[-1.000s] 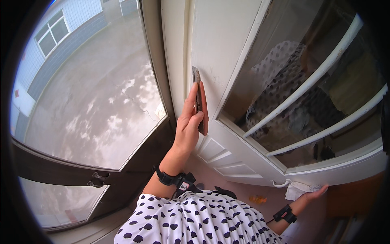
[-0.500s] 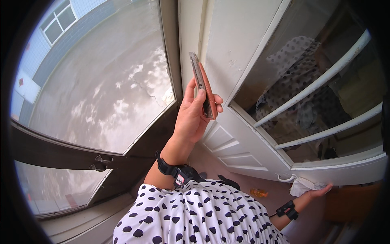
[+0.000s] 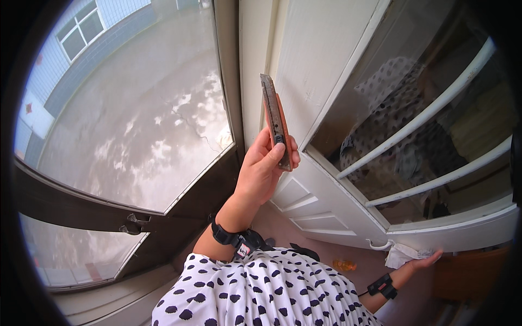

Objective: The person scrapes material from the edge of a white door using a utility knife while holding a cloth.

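My left hand (image 3: pixel 262 168) is raised in the middle, closed round a utility knife (image 3: pixel 276 122) with a worn metal body and an orange-pink side. The knife points up and away, and my thumb lies on its dark slider. Whether any blade sticks out I cannot make out. At the lower right my right hand (image 3: pixel 426 262) holds a crumpled white cloth (image 3: pixel 402 255) beside the lower edge of the white door (image 3: pixel 321 190). Its fingertips stretch past the cloth, which hides part of the hand. A white curved door handle (image 3: pixel 380 245) is just left of the cloth.
Barred glass (image 3: pixel 413 130) fills the door's upper part on the right, with reflections in it. A dark-framed glass door (image 3: pixel 185 190) with a latch (image 3: pixel 134 224) stands on the left. An orange object (image 3: pixel 345 264) lies on the floor. Brown wood (image 3: pixel 473 269) shows at lower right.
The knife has turned in my left hand, showing more of its metal face, and now sits slightly lower and farther right. My right hand and the cloth keep their place by the door handle.
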The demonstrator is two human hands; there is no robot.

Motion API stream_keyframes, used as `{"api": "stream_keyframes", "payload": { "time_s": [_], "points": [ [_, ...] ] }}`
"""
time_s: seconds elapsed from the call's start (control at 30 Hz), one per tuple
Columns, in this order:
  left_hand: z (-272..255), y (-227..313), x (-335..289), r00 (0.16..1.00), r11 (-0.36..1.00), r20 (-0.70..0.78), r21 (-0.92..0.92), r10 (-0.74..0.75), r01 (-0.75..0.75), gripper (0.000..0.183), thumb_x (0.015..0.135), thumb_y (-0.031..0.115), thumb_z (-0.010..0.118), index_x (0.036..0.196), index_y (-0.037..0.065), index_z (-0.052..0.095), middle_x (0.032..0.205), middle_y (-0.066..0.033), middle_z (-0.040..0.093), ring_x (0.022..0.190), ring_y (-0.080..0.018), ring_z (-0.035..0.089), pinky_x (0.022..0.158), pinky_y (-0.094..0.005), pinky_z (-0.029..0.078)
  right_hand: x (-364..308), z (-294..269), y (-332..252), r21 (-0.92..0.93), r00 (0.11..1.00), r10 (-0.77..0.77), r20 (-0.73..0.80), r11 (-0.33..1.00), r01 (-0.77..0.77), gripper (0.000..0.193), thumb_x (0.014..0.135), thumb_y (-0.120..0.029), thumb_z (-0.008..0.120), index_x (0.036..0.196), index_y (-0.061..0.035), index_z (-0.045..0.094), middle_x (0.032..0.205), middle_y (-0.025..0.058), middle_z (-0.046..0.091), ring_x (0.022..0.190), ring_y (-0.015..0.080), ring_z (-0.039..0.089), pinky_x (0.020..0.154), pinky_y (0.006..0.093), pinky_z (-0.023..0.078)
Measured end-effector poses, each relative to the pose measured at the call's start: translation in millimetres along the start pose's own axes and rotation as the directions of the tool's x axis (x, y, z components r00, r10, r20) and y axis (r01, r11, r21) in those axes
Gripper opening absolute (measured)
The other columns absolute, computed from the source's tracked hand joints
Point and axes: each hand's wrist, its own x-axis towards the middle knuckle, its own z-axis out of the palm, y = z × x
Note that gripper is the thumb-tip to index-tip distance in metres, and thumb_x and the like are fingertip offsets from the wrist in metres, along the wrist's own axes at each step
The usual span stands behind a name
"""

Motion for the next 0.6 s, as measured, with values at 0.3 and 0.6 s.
{"api": "stream_keyframes", "payload": {
  "time_s": [0.3,0.6],
  "points": [
    [12,3,-6,0.997,0.99,-0.062,0.137,0.048,-0.04,0.04,0.096,0.029,0.047,0.125,0.001,0.044,0.079,-0.0057,0.049,0.062,-0.0091,0.041,0.053,-0.0198,0.036,12,-1,-12,0.044,0.994,0.107,-0.004,0.993,-0.106,0.063,0.092,-0.047,0.043,0.136,-0.0014,0.037,0.138,0.0147,0.036,0.126,0.028,0.037,0.105,0.0395,0.028],
    [-2,-15,-12,0.987,0.992,-0.161,0.127,0.02,0.001,0.026,0.097,0.026,0.047,0.11,0.003,0.05,0.073,-0.0058,0.055,0.051,-0.0098,0.045,0.048,-0.0216,0.035,16,-6,-10,0.078,0.994,0.11,-0.029,0.991,-0.107,0.065,0.092,-0.047,0.042,0.136,0.0005,0.035,0.139,0.0152,0.035,0.126,0.0285,0.036,0.106,0.0393,0.028]
  ]
}}
